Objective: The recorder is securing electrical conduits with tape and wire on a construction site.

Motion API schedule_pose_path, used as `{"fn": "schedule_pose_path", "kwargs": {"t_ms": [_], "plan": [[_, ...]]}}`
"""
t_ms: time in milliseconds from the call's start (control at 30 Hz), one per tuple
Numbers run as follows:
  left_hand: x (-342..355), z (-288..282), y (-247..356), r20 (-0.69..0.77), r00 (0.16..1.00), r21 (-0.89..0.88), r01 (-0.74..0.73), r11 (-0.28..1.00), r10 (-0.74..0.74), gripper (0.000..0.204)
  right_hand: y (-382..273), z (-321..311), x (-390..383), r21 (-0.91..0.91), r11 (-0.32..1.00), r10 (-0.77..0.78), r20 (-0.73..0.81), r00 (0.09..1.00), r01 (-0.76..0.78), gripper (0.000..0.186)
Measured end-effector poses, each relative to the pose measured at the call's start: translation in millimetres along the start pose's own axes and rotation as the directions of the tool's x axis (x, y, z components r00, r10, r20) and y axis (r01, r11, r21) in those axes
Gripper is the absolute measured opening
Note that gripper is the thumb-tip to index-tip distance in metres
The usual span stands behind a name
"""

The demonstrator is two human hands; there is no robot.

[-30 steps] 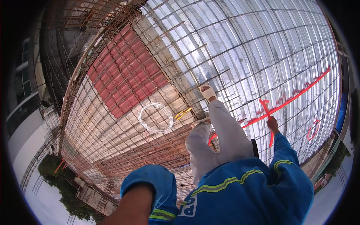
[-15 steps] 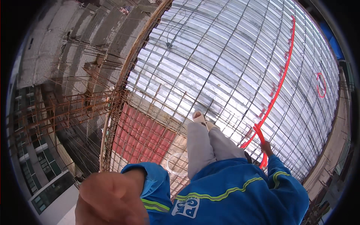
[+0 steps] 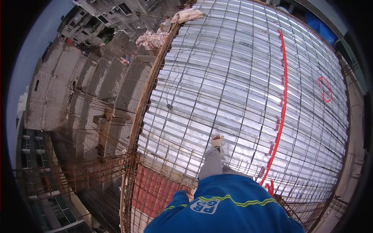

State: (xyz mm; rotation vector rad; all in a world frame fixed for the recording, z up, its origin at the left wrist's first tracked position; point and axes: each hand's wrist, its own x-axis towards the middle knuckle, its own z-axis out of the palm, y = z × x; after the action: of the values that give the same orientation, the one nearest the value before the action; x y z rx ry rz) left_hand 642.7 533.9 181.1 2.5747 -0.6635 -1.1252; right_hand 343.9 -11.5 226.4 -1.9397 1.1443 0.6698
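A long red flexible tube [image 3: 285, 81] runs over the steel bar grid on my right and curves back toward my body. Close to my right side a bunched part of the red tube [image 3: 269, 188] shows beside my blue jacket [image 3: 237, 202]. My right hand is out of sight behind the jacket. Only a sliver of my left hand [image 3: 189, 195] appears at the sleeve end by my left side, above the red corrugated panel [image 3: 155, 190]; its fingers cannot be made out. One sandalled foot [image 3: 217, 142] stands on the grid.
The rebar grid lies over shiny ribbed metal decking [image 3: 217, 83]. A wooden edge board [image 3: 149, 89] bounds the deck on the left, with a drop beyond. Rusty rebar [image 3: 89, 171] juts out at lower left. Pale sacks [image 3: 186, 15] lie at the far left corner.
My left hand has dropped from close to the camera down to my left side. My right hand, which gripped the red tube, has gone out of sight. The view has shifted toward the far deck.
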Motion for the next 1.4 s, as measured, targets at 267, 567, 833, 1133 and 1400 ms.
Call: {"fn": "schedule_pose_path", "kwargs": {"t_ms": [267, 567, 833, 1133, 1400], "plan": [[160.2, -123.1, -30.2, 0.266, 0.845, -0.882, 0.408, 0.237, -0.464, 0.018, -121.2, -83.5, 27.7, 0.612, 0.757, 0.357, -0.097, 0.929, -0.227, 0.013], [448.9, -402.3, 156.1, -0.220, 0.973, -0.675, -0.100, 0.731, -0.069, 0.025, -152.4, -79.8, 18.8, 0.518, 0.827, 0.456, -0.389, 0.800, -0.220, 0.021], [522.1, -415.9, 464.3, -0.149, 0.913, -0.529, -0.398, 0.750, 0.379, 0.031, -52.1, -7.6, 36.4, 0.288, 0.822, 0.555, -0.218, 0.803, -0.491, 0.026], [648.1, -378.2, 517.6, 0.119, 0.936, -0.016, -0.331, 0.944, 0.330, 0.034, -40.5, -182.3, 145.6, 0.950, 0.229, 0.678, 0.002, 0.735, -0.213, 0.011], [657.6, -335.6, 529.7, 0.299, 0.948, -0.270, 0.190, 0.944, -0.106, 0.023, -40.5, -217.5, 148.1, 0.961, 0.113, 0.766, 0.078, 0.639, -0.253, 0.013]]}}
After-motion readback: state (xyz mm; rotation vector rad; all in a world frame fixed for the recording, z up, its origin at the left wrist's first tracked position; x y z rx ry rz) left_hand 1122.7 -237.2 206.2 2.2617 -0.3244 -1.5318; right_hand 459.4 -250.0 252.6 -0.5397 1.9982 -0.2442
